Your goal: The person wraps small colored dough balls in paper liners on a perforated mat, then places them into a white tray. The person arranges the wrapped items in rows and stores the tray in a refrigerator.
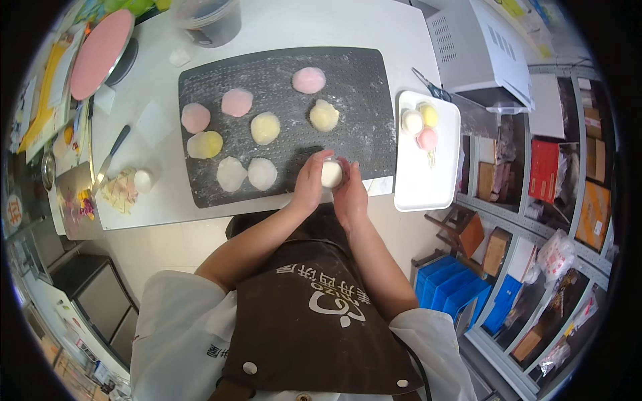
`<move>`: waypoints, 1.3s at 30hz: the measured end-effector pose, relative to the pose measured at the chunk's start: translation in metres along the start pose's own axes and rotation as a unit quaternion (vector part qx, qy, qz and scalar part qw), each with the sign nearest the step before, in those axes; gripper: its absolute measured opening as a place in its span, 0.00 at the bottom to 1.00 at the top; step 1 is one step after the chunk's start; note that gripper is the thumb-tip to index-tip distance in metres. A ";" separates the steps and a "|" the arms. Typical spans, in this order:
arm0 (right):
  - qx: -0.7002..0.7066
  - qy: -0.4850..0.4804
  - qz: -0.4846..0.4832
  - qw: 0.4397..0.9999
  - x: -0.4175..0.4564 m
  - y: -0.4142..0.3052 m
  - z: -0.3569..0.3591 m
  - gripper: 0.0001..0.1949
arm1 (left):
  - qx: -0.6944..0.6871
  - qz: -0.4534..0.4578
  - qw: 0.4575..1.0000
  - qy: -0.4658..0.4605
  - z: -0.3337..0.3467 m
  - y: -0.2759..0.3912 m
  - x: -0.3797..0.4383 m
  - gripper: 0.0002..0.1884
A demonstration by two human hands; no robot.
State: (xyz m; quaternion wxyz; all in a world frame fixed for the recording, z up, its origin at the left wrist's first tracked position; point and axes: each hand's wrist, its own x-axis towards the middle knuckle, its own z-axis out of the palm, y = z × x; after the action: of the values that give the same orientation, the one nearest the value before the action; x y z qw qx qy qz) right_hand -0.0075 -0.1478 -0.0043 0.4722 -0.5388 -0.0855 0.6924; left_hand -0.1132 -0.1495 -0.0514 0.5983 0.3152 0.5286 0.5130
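Observation:
A white dough ball (pixel 331 174) sits between my left hand (pixel 312 181) and my right hand (pixel 350 189), over the near edge of a dark perforated mat (pixel 286 150) dusted with white powder. Both hands cup the ball from its two sides. Flattened dough pieces lie on the mat: several pink ones, among them one at the back (pixel 309 80), several yellowish ones, among them one at the right (pixel 324 116), and two white ones side by side, the nearer to my hands being this one (pixel 262 174). A white tray (pixel 446 185) right of the mat holds a white, a yellow and a pink ball (pixel 427 139).
Scissors (pixel 431 86) lie behind the tray. A plastic tub (pixel 208 22) stands at the back. A dark-handled spatula (pixel 113 153), a small white cup-like object (pixel 143 181) and a pink round turntable (pixel 103 55) are at the left. Shelving and blue bins (pixel 446 285) stand at the right.

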 end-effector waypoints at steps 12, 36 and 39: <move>-0.300 -0.055 -0.148 0.941 0.064 -0.026 -0.054 0.25 | 0.108 0.126 0.971 0.171 0.050 -0.011 0.036 0.26; -0.265 -0.235 -0.109 0.929 0.076 -0.055 -0.088 0.25 | 0.102 0.165 0.919 0.343 0.110 -0.056 0.026 0.27; -0.227 -0.198 -0.063 0.951 0.073 -0.054 -0.084 0.25 | 0.116 0.132 0.924 0.339 0.131 -0.042 0.026 0.26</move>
State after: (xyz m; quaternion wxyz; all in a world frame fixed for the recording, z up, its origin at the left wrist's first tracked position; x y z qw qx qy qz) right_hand 0.0947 -0.0969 -0.0530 0.3533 -0.4778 -0.3660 0.7162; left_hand 0.0217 -0.1149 -0.0665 0.2693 0.2569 0.7092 0.5988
